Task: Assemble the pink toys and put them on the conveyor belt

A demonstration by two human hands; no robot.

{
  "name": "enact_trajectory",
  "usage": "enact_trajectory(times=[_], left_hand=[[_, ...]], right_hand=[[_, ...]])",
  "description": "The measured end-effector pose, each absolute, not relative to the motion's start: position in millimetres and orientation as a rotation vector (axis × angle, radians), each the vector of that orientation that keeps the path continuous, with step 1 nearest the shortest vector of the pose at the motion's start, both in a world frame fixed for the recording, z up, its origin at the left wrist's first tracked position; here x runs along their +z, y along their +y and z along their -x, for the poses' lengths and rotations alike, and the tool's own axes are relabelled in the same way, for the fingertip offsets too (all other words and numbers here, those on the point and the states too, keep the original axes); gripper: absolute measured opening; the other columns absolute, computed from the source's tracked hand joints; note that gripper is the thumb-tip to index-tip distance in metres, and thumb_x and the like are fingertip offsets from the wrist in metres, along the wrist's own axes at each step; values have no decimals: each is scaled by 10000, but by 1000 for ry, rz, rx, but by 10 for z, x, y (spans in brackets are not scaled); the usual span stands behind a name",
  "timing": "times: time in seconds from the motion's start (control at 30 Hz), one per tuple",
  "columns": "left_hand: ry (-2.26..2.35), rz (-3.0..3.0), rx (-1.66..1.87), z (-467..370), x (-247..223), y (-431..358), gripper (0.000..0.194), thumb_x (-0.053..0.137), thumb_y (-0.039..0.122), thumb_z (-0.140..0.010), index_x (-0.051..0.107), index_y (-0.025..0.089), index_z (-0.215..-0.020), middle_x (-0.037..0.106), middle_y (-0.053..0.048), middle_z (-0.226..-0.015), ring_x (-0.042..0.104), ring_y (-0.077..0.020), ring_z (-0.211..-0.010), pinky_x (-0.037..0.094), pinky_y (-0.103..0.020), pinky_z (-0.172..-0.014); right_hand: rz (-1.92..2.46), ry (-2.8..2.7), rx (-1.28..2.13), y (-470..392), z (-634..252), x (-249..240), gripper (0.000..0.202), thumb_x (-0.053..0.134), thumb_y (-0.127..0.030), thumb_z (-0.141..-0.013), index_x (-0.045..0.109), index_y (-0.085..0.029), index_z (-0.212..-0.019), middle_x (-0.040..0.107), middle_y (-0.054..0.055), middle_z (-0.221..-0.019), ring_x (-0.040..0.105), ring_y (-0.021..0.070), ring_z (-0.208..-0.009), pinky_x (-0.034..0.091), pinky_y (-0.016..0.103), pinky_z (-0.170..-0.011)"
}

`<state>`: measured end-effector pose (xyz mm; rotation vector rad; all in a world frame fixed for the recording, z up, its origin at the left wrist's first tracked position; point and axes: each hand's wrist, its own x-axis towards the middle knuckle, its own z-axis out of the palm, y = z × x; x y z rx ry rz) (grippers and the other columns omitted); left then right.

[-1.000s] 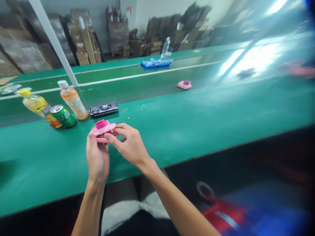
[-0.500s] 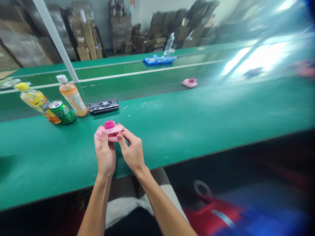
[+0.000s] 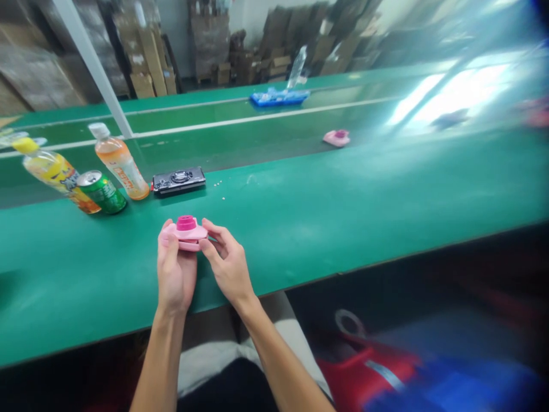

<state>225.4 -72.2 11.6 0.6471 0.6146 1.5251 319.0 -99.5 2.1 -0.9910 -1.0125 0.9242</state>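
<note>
A pink plastic camera-shaped piece with a magenta round knob on top is held above the green table. My left hand is wrapped round its left side, thumb at the front. The fingertips and thumb of my right hand pinch its right end. Between its upper and lower parts a narrow gap shows on the right. Behind my hands lies a black camera-like case with a round centre.
Left of the black case stand an orange drink bottle, a green can and a yellow-capped bottle. Farther back are another pink piece, a blue tray and a clear bottle.
Both hands have shifted slightly left and down in view with the pink piece. Its gap looks narrower. Items on the table's left also sit slightly farther left in view.
</note>
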Motion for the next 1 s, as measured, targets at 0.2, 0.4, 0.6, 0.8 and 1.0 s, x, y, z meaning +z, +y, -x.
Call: enact_trajectory(times=[0.2,0.4,0.6,0.8,1.0], left_hand=[[718,-720,1527,-2222,62,-765,421,766,470,-895,590,259,-1214,715,-41,-1126,710,-174,-1028,556,-316,-958],[885,-836,1405,-2153,-28,-822,523,727,567,-893,495,288,-1270,651,-55,-1236,698,-181,-1077,553,-341,-994],[1323,-1755,1196,-1472,-165,-908,828,565,789,-862,414,239,-1462,406,-169,-1575,344,-361,-1512,277,-582,-1247],[1865,-2190,1132,-1182,-450,-975,553,431,639,-997,587,208,-1306,679,-155,-1245,625,-387,-1182,463,-637,-1062],[1903,-2369,1092,-1087,-705,-938,526,542,490,-998,489,280,-1478,717,-98,-1300,683,-357,-1162,562,-542,-974]], right_hand=[[1045,-1023,1023,-1027,-3283,136,320,773,-445,-840,675,-212,-1037,742,63,-1096,719,207,-1042,605,343,-920],[1128,-1096,1090,-1131,-3290,190,297,798,-419,-802,638,-206,-934,756,32,-946,739,183,-894,622,313,-821],[1452,-1481,637,-520,-4119,265,275,740,-451,-834,633,-207,-903,751,42,-887,712,197,-815,579,329,-760],[1785,-1420,120,952,-5158,367,183,687,-338,-870,571,-197,-848,688,72,-840,629,220,-812,491,367,-809],[1858,-1379,-35,1548,-5437,63,298,656,-428,-986,650,-159,-1115,670,52,-1088,659,196,-940,562,404,-860]])
